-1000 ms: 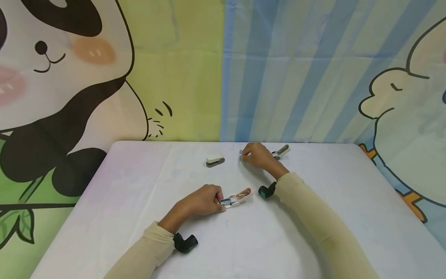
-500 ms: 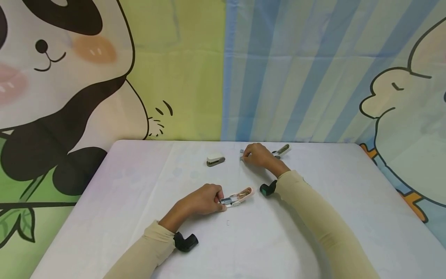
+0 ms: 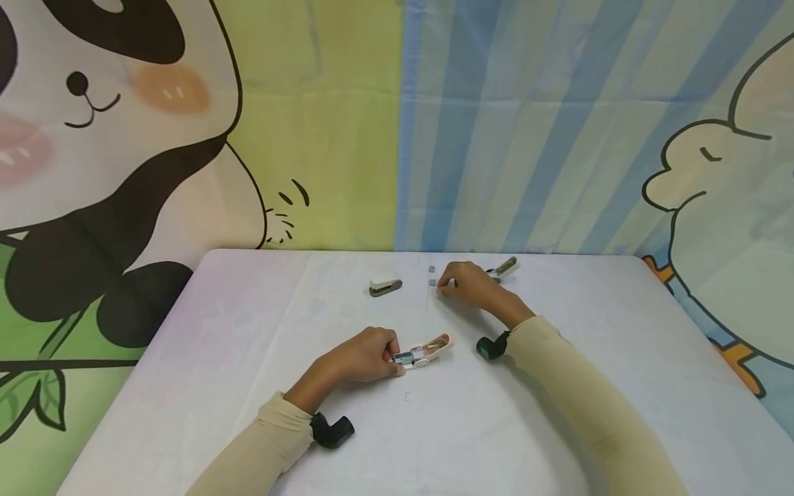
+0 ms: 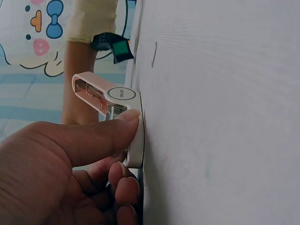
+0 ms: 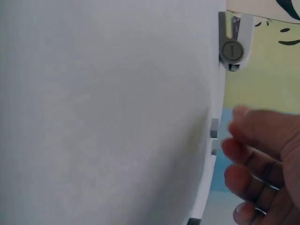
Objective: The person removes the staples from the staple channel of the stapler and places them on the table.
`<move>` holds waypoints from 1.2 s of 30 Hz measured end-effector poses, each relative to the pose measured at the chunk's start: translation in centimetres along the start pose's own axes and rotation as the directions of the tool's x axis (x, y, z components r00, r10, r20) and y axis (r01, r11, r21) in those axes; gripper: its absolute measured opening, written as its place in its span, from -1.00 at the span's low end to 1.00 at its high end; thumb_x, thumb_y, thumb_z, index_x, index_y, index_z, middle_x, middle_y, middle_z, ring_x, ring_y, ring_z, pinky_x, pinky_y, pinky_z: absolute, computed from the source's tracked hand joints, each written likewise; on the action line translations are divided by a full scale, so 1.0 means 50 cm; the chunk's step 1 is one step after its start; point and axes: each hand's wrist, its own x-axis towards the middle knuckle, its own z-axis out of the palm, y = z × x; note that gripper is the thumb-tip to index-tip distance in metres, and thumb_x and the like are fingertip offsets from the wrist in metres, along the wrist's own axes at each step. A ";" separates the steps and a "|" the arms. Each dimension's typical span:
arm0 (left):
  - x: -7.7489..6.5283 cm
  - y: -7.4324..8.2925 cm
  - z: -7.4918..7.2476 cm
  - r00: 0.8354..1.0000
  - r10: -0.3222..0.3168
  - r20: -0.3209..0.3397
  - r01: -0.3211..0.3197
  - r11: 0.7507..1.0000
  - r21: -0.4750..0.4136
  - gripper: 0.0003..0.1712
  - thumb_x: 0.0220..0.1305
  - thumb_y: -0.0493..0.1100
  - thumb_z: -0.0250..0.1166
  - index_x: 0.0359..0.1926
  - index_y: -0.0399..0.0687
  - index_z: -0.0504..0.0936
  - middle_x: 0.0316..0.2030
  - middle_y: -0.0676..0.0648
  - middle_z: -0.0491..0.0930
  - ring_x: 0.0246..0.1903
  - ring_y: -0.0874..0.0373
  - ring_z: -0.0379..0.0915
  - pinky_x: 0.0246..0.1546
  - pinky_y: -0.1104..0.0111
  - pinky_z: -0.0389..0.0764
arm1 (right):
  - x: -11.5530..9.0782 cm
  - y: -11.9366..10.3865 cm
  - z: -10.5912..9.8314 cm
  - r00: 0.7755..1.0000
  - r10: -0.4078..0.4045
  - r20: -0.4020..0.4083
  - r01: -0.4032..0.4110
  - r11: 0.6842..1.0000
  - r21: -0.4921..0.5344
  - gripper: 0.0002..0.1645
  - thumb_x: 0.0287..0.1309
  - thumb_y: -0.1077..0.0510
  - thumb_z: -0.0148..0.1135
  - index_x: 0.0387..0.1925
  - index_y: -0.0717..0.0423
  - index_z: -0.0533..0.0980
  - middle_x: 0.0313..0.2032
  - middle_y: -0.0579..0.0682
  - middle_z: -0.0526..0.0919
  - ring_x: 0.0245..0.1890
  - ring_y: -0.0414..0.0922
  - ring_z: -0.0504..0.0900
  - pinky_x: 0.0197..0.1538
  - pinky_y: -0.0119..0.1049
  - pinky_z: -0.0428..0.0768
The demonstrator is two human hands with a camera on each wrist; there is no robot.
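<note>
My left hand [image 3: 366,355] pinches a pink and white stapler [image 3: 424,351] whose top is swung up. In the left wrist view, my thumb presses along the white base of the stapler [image 4: 123,93], with the other fingers curled underneath. My right hand [image 3: 470,286] hovers near the back of the table, loosely curled with nothing visible in it. Just left of its fingertips lie two small grey staple strips, one nearer [image 3: 432,282] and one farther [image 3: 431,269]. Thumb and index finger stand slightly apart beside a staple strip [image 5: 214,127] in the right wrist view.
A white and grey stapler [image 3: 385,284] sits closed at the back middle. Behind my right hand is another stapler [image 3: 505,267] with its top raised, partly hidden. One loose staple [image 3: 406,397] lies in front on the white table [image 3: 260,310]. A printed cloth [image 3: 322,138] hangs behind.
My right hand has drawn back slightly to the right and toward me, leaving both staple strips in plain sight. The left hand and its stapler have stayed in place.
</note>
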 end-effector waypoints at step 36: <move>0.002 0.001 -0.005 1.000 -0.006 0.024 0.006 1.000 0.019 -0.79 0.16 -0.15 0.43 -0.35 -0.07 0.53 -0.50 0.03 0.43 -0.46 0.18 0.31 -0.41 0.32 0.35 | -0.132 -0.095 -0.016 0.913 -0.327 0.244 0.252 0.922 0.294 -0.72 0.11 0.30 0.35 -0.09 0.10 0.65 -0.35 -0.20 0.53 -0.34 -0.22 0.48 -0.23 -0.19 0.54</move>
